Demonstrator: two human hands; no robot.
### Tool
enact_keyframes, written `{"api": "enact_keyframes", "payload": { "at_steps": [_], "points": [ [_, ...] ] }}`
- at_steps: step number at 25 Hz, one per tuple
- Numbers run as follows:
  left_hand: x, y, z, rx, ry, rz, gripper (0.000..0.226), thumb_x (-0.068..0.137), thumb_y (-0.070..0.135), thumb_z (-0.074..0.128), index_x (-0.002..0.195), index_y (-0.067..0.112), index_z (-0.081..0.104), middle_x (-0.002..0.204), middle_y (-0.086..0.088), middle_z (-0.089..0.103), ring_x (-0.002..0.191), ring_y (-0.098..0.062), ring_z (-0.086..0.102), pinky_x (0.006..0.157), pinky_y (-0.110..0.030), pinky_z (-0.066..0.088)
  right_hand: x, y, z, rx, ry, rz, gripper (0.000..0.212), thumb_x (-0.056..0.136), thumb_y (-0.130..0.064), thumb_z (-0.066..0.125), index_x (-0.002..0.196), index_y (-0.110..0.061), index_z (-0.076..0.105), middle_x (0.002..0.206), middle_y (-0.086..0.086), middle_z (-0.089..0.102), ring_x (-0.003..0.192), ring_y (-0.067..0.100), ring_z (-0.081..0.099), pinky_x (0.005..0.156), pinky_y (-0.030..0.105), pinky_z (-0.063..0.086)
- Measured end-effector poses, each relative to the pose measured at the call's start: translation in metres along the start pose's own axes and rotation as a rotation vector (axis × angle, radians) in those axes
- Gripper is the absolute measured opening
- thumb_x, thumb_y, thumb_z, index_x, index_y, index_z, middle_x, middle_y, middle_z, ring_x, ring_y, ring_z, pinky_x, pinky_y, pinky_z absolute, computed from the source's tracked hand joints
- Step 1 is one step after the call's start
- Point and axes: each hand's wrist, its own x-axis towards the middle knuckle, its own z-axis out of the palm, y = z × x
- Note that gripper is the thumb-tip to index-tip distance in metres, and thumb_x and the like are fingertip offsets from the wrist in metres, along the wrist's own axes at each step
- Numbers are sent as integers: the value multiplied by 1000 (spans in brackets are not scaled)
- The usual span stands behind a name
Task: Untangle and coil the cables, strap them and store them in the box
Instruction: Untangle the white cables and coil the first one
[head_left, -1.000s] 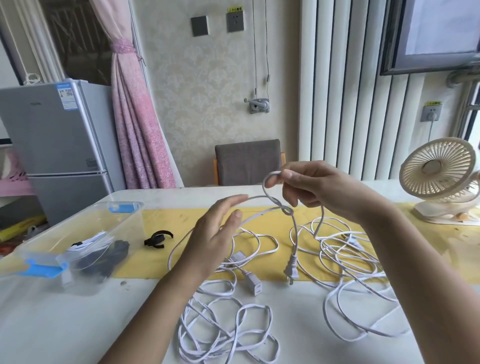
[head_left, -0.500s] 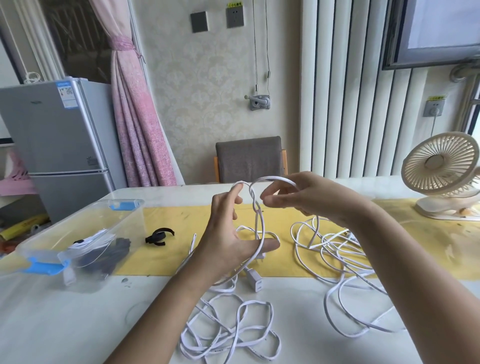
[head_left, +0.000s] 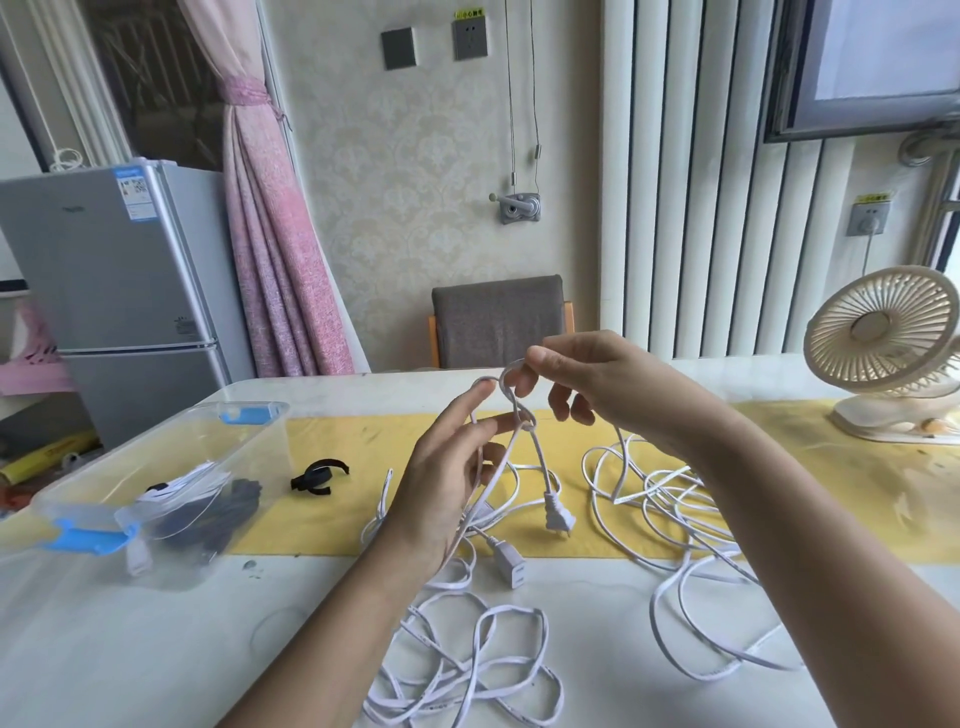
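Note:
A long white cable (head_left: 467, 670) lies tangled over the table in loose loops. Part of it is raised above the yellow runner with a knot (head_left: 524, 418) in it. My right hand (head_left: 597, 384) pinches the loop just above the knot. My left hand (head_left: 447, 483) holds the strands below, its index finger and thumb touching the knot. A two-pin plug (head_left: 558, 514) dangles under the knot, and a white socket end (head_left: 511, 564) rests on the table. The clear plastic box (head_left: 104, 493) with blue latches stands at the left, holding dark and white coiled cables. A black strap (head_left: 319, 475) lies beside it.
A cream desk fan (head_left: 888, 348) stands at the table's right edge. More white cable loops (head_left: 670, 499) spread over the yellow runner (head_left: 857, 488) on the right. A grey chair (head_left: 498, 322) sits behind the table, and a silver fridge (head_left: 109, 291) stands at the left.
The plug has come free and now hangs below the knot. My left hand moved up from the lower strands to the knot, and the raised loop has shrunk.

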Motion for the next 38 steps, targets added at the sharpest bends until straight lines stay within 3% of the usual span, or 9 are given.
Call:
{"api": "enact_keyframes", "payload": {
  "at_steps": [5,9,13,17,22,26,28,33,38],
  "points": [
    [2,-4,1,41,-12,-4,34,91,23,58,124,30,56,97,4,71,66,-2,52,66,-23,37,-1,-2,3,41,-95,-43,33,100,-21,42,85,-3,65,92,15,64,60,12,48,53,20,35],
    [2,-6,1,91,-228,127,43,82,24,65,122,26,50,85,2,64,70,-8,49,64,-20,37,-4,-8,10,205,-255,-128,30,98,-20,43,79,-1,57,85,-9,67,61,14,41,51,19,31],
    [7,-10,2,241,71,161,39,79,5,72,110,21,55,57,8,34,47,-4,35,56,-10,36,-6,-15,-3,280,-166,-83,30,96,-16,44,76,1,59,84,3,66,53,12,35,49,21,27],
    [2,-13,-4,778,320,188,30,82,21,69,107,28,54,51,8,35,47,-9,37,51,-22,29,-5,-6,-13,-142,-5,187,22,93,-17,53,75,-11,63,57,-1,50,42,9,29,44,22,23],
    [-3,-2,-3,1109,385,215,37,88,20,57,122,26,44,54,9,43,64,-19,50,61,-31,34,-6,-9,4,-173,-40,-136,37,87,9,47,89,-28,50,89,-10,53,51,1,39,52,12,30],
    [-4,-1,-6,957,295,253,37,84,12,56,117,25,47,53,7,40,54,-9,44,50,-22,29,-10,-18,14,-552,-43,-182,3,87,-28,64,85,-29,67,79,-14,46,63,-8,48,59,9,34],
    [-3,-4,-8,827,193,283,31,86,14,54,114,25,49,53,10,43,51,-7,41,48,-19,28,-11,-14,18,-608,-73,-119,22,81,-46,66,86,-25,71,72,-16,48,64,-15,48,59,8,35],
    [4,-7,-17,421,-6,110,38,77,26,39,111,25,56,62,15,50,48,-4,35,49,-16,27,-7,-7,25,-692,-119,-100,14,87,-32,64,87,-20,72,64,-17,48,59,-8,48,59,9,36],
    [9,-8,-25,689,137,195,6,91,31,56,94,34,60,55,14,59,55,-5,53,59,-21,40,-4,-3,21,-615,-108,-110,5,88,-20,63,85,-16,65,66,-18,50,61,-15,48,59,6,36]
  ]
}}
